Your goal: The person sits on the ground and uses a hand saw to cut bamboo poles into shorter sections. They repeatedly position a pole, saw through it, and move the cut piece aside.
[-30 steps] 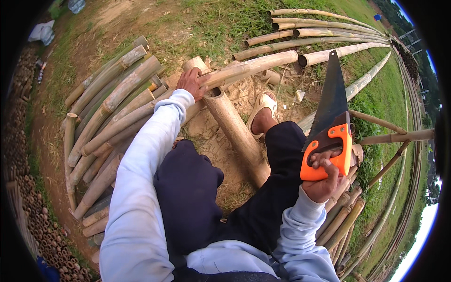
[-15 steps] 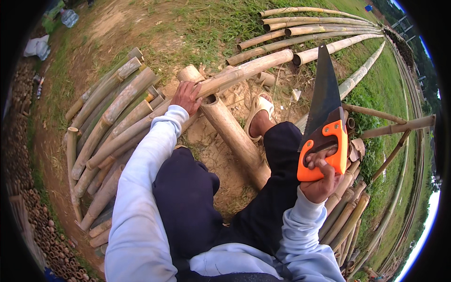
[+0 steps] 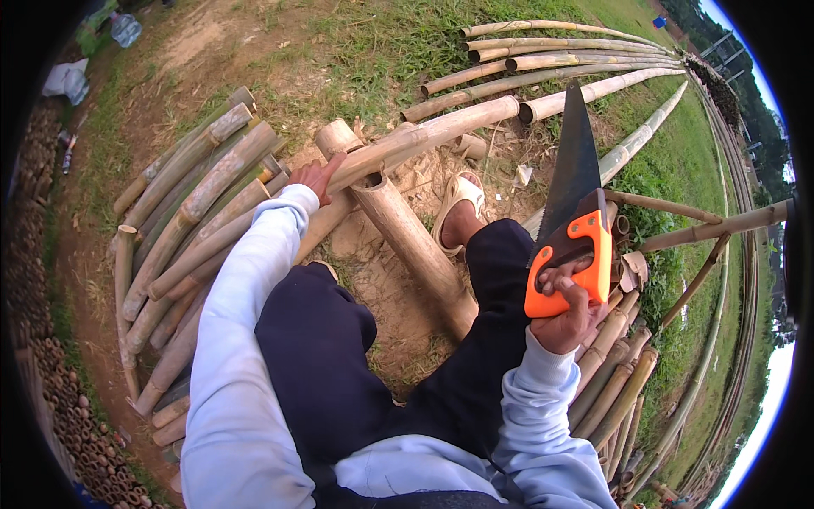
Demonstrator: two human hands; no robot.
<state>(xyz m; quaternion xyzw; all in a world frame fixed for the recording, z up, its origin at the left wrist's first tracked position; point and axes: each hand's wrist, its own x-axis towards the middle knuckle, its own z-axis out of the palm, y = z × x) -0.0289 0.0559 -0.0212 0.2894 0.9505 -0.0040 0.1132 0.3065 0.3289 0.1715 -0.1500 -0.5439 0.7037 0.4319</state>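
Note:
A light-tan bamboo pole lies slantwise across the open top of a thick bamboo post that leans toward me. My left hand grips the pole near its left end, with one finger stretched along the top. In my right hand is a handsaw with an orange and dark handle. My fingers pass through the handle's opening. The dark blade points up and away, its toothed edge on the left, apart from the pole. Another upright bamboo stub stands just behind my left hand.
Cut bamboo lengths are piled at my left, and more lie by my right arm. Long poles stretch away at the far right. A bamboo rack stands right. My sandalled foot rests beside the post.
My left hand has slid leftward along the pole toward its end. The saw stays raised in my right hand. The whole view has shifted slightly.

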